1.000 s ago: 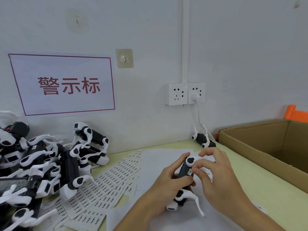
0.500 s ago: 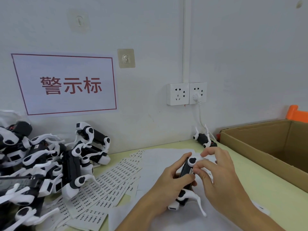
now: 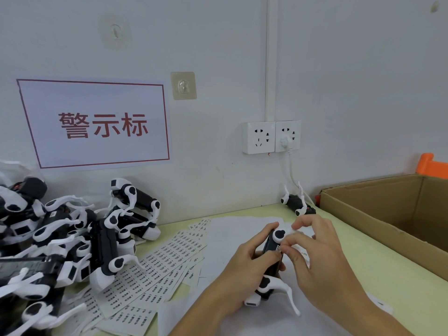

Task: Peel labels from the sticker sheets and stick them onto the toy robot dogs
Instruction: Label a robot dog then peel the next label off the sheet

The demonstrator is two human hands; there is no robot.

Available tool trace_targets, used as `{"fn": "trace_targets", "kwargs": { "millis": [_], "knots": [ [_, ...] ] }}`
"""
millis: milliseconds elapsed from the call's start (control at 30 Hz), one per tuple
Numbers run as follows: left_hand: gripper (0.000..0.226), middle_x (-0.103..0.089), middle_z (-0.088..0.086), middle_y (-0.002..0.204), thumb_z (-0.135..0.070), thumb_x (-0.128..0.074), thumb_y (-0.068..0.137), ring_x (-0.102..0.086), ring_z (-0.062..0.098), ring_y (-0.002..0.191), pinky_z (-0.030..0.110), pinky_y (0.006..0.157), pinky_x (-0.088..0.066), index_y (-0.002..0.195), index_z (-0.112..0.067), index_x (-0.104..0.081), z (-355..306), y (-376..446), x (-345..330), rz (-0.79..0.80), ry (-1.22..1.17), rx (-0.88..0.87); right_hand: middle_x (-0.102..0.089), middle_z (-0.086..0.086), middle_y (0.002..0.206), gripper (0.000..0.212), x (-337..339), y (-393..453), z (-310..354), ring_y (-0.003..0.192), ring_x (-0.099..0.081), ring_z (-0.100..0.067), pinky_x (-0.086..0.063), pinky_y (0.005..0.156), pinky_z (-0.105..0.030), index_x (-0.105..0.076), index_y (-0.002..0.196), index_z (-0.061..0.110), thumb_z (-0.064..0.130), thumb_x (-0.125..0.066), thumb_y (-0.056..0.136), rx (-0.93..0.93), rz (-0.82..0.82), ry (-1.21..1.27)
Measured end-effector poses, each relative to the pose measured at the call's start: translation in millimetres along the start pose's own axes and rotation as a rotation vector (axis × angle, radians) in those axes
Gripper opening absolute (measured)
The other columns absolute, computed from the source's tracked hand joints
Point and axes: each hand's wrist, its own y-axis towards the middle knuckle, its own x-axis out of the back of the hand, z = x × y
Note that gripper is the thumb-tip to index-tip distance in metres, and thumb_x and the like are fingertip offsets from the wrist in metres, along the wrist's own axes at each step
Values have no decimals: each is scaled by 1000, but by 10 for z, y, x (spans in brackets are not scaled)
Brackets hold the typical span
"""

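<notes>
My left hand point(image 3: 244, 265) grips a black and white toy robot dog point(image 3: 274, 263) upright over a white sheet on the table. My right hand point(image 3: 312, 260) has its thumb and forefinger on a small label point(image 3: 279, 248) at the dog's black side, just below a white joint. Sticker sheets point(image 3: 155, 270) with rows of small printed labels lie fanned out to the left of my hands. A heap of more robot dogs point(image 3: 60, 241) fills the left side.
An open cardboard box point(image 3: 378, 214) stands at the right. One more robot dog point(image 3: 297, 202) lies by the wall under the sockets point(image 3: 271, 137), with a white cable plugged in. A sign point(image 3: 97, 124) hangs on the wall. An orange object point(image 3: 431, 164) shows behind the box.
My hands and the dog stay in nearly the same place. The right thumb and forefinger have closed in tighter on the label at the dog's side.
</notes>
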Motion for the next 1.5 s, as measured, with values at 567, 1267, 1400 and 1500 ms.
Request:
{"fn": "trace_targets", "kwargs": {
  "millis": [567,1267,1400,1500],
  "knots": [
    [50,-69,1,81,-29,-58,86,-64,11,77,23,76,-50,129,-54,-58,-8,-13,-1,6,14,-12,-56,-2,103,15,36,5,-5,98,-47,-20,-41,74,-39,-72,78,20,7,-80,78,109,-59,-180],
    [53,-71,1,86,-34,-60,80,-65,13,78,26,78,-52,127,-58,-57,31,9,7,-10,-14,14,-51,4,102,16,100,21,-15,95,-50,-16,-47,71,-35,-72,77,21,8,-81,74,25,-38,-106],
    [58,-73,5,91,-38,-62,74,-64,20,87,31,78,-47,128,-58,-56,41,11,14,-34,-53,26,-50,5,105,26,133,10,-3,100,-49,-14,-44,79,-31,-77,87,21,7,-61,72,86,-24,-22],
    [59,-72,6,91,-33,-61,78,-65,19,88,24,70,-43,132,-54,-53,47,10,26,-38,-71,23,-53,1,109,43,116,-7,26,106,-49,-14,-46,82,-39,-79,97,23,2,-55,68,174,34,-15]
  ]
}}
